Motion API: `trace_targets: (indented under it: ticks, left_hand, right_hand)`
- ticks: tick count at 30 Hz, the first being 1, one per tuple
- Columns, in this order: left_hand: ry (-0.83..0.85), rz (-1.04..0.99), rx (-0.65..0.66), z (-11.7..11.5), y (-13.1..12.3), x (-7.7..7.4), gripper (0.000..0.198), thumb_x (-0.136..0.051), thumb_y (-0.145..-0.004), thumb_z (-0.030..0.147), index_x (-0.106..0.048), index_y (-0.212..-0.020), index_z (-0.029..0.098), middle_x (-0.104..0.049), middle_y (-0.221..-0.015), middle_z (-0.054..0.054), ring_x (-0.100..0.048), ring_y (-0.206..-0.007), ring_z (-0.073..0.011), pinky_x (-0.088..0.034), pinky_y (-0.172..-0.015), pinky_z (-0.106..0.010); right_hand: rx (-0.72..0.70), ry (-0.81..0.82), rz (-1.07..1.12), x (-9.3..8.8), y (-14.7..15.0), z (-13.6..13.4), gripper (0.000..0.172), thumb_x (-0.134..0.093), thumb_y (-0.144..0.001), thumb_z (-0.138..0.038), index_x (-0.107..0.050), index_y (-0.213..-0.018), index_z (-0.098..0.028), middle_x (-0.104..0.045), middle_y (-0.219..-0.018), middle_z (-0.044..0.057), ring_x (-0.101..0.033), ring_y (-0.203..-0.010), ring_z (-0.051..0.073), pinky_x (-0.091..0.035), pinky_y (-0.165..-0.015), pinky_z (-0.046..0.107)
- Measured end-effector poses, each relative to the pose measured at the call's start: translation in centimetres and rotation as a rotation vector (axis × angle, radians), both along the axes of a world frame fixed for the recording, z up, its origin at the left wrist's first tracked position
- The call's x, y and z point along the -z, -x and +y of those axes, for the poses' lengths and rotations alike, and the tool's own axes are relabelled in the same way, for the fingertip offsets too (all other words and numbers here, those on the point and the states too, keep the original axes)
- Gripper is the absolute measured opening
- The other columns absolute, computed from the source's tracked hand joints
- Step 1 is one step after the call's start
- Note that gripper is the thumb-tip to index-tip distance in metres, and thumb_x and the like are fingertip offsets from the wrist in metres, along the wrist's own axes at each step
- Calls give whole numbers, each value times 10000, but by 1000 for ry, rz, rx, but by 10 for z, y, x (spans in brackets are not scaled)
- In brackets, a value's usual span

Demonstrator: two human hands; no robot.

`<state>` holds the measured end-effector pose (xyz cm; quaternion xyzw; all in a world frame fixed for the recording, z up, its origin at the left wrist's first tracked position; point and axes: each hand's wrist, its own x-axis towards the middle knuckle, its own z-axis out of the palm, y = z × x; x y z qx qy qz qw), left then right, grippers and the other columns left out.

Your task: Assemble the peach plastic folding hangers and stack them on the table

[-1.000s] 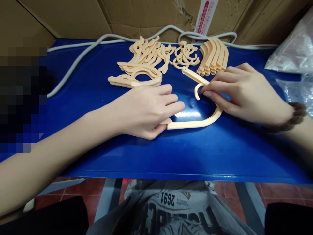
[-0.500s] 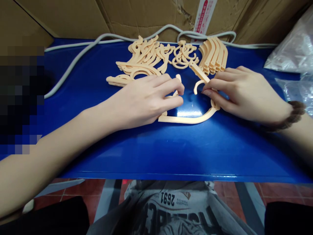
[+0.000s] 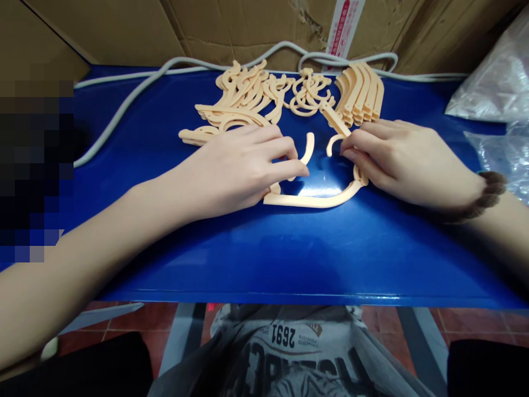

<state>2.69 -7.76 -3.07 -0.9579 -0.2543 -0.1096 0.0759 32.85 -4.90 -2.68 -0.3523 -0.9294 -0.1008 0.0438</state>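
My left hand (image 3: pixel 248 168) is closed, thumb and fingers pinching a curved cream plastic hanger piece (image 3: pixel 309 145); the fingers cover its lower part. My right hand (image 3: pixel 392 157) is also closed, its fingertips on a cream hanger hook (image 3: pixel 333 144) near a straight hanger arm (image 3: pixel 334 119) that points up and left. Between the hands, a long curved hanger arm (image 3: pixel 316 202) lies close to the table, its left end by my left hand and its right end beneath my right fingers. Whether these parts are joined is hidden by the fingers.
Behind the hands lie a pile of curved hanger parts (image 3: pixel 248 91), a heap of hooks (image 3: pixel 308 94) and a stack of hanger arms (image 3: pixel 361 94). A grey cable (image 3: pixel 128 107) runs along the cardboard (image 3: pixel 248 27). A clear plastic bag (image 3: pixel 487 82) is at right on the blue table (image 3: pixel 289 259).
The curved piece at my left fingertips has turned and shows more of its length, leaning right. My left index finger has drawn back a little. My right hand has hardly moved.
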Motion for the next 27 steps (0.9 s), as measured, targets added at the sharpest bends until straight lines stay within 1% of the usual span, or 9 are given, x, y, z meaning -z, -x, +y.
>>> trace_targets:
  ticks: [3,6,10,12,14,17,19,22,27]
  left_hand:
    - [46,-19,24,0,0,1,545,-396,-942,49,-707,-1328,274,-748,-1247,-88,-685,-1140,-298,-576,-934,-444]
    - [111,-53,46,-1,-2,2,582,-378,-943,20,-708,-1345,280,-751,-1263,-74,-684,-1145,-276,-566,-983,-441]
    - [143,-78,59,-4,-3,2,547,-400,-942,40,-723,-1332,247,-760,-1264,-77,-685,-1127,-274,-561,-961,-427]
    - [144,-95,61,-6,-4,3,503,-426,-939,88,-734,-1312,229,-764,-1259,-83,-689,-1096,-282,-557,-946,-434]
    - [145,-105,57,-9,-5,3,443,-477,-954,180,-739,-1309,213,-767,-1257,-96,-690,-1048,-289,-555,-933,-448]
    - [117,-88,36,-11,-8,3,367,-557,-1020,374,-750,-1283,206,-773,-1236,-108,-692,-1000,-291,-551,-913,-450]
    - [89,-66,26,-12,-9,3,346,-569,-1058,436,-755,-1248,215,-776,-1225,-103,-697,-998,-282,-540,-907,-432]
    - [82,-47,42,-11,-10,4,304,-556,-1086,412,-747,-1240,232,-774,-1241,-96,-702,-998,-267,-527,-892,-410]
    - [126,-60,88,-11,-10,6,277,-516,-1102,330,-735,-1244,237,-764,-1264,-90,-709,-1021,-262,-526,-870,-397]
  right_hand:
    - [3,-24,-3,1,2,0,413,-300,-1120,-384,-667,-1119,-194,-719,-976,125,-676,-895,291,-483,-783,424]
    - [27,-21,-34,1,4,-2,456,-260,-1126,-392,-660,-1126,-175,-725,-985,147,-683,-913,309,-485,-792,432]
    - [48,-11,-50,0,7,-3,467,-250,-1122,-384,-664,-1119,-168,-729,-1001,166,-685,-939,323,-486,-822,436]
    - [59,3,-49,0,8,-4,472,-253,-1120,-386,-666,-1125,-160,-732,-1010,176,-683,-943,332,-487,-826,443]
    - [72,21,-45,0,9,-4,470,-261,-1119,-387,-668,-1129,-152,-734,-1014,184,-682,-941,338,-483,-816,445]
    - [79,23,-40,1,9,-4,456,-274,-1123,-391,-668,-1111,-162,-737,-996,172,-676,-912,323,-463,-789,430]
    - [70,3,-37,2,8,-4,443,-279,-1129,-394,-666,-1094,-182,-741,-979,152,-667,-888,300,-450,-778,417]
    - [68,-12,-21,4,8,-3,433,-285,-1133,-394,-669,-1091,-199,-743,-975,129,-660,-881,277,-441,-778,401]
    - [111,9,-58,4,9,-4,467,-263,-1127,-380,-673,-1160,-159,-744,-995,155,-661,-885,290,-432,-791,408]
